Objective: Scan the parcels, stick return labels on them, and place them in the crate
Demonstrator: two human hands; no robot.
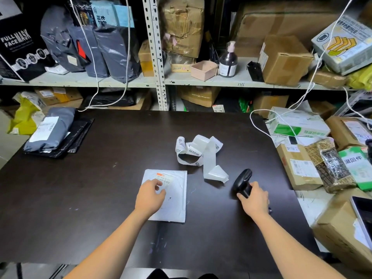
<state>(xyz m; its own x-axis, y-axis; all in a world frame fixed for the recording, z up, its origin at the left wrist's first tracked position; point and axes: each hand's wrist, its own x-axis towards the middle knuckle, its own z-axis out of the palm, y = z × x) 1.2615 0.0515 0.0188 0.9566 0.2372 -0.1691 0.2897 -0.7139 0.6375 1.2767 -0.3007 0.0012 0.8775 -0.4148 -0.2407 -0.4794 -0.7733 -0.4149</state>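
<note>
Parcel under work: a white padded mailer (177, 200), lying flat on the dark table (100, 178) at lower centre of the frame, with its shipping label (164, 177) facing up so the barcode can be read. My left hand (150, 197) rests on the mailer with relaxed fingers touching the label's near edge; it grasps nothing and appears to be there to keep the mailer from sliding. My right hand (254, 200), at lower right of centre, is wrapped round the handle of the black scanner (242, 181), whose head points up and away from me, not yet at the barcode. Judgement: the scan step is in hand; labelling and stowing remain. Just above the mailer, at frame centre, a curled strip of return labels (201, 152) lies within reach of either hand for the next step. A stack of grey parcels (48, 131) waits at the table's upper left. Labelled boxes (298, 166) crowd the right edge. I cannot make out the crate.
</note>
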